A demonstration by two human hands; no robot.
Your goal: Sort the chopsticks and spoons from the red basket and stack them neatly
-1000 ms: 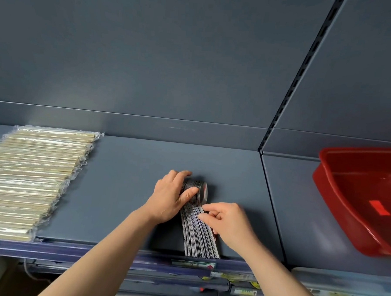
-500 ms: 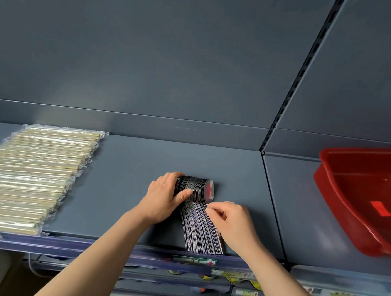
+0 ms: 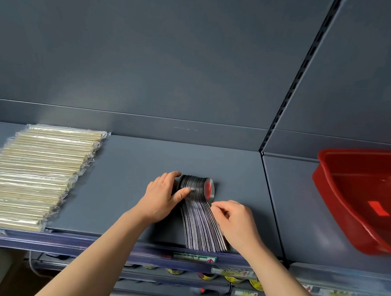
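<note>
A row of metal spoons (image 3: 199, 225) stands on edge on the grey shelf (image 3: 124, 189), bowls at the back, handles reaching the front lip. My left hand (image 3: 162, 198) grips the bowl end from the left, thumb laid over the top of the bowls. My right hand (image 3: 236, 220) presses its curled fingers against the right side of the handles. A wide stack of plastic-wrapped chopsticks (image 3: 34, 175) lies at the shelf's left. The red basket (image 3: 336, 200) sits on the adjoining shelf at the right; the part in view holds nothing.
A slotted upright (image 3: 295, 80) divides the two shelf bays. The front lip carries a price label (image 3: 194, 258). A lower shelf with round yellow-labelled goods (image 3: 233, 278) shows under the lip. The grey back panel (image 3: 149, 55) rises behind.
The spoon row has been squeezed tighter and straighter, with the bowls now lined up side by side. My right hand slid slightly right along the handles. My left hand kept its hold.
</note>
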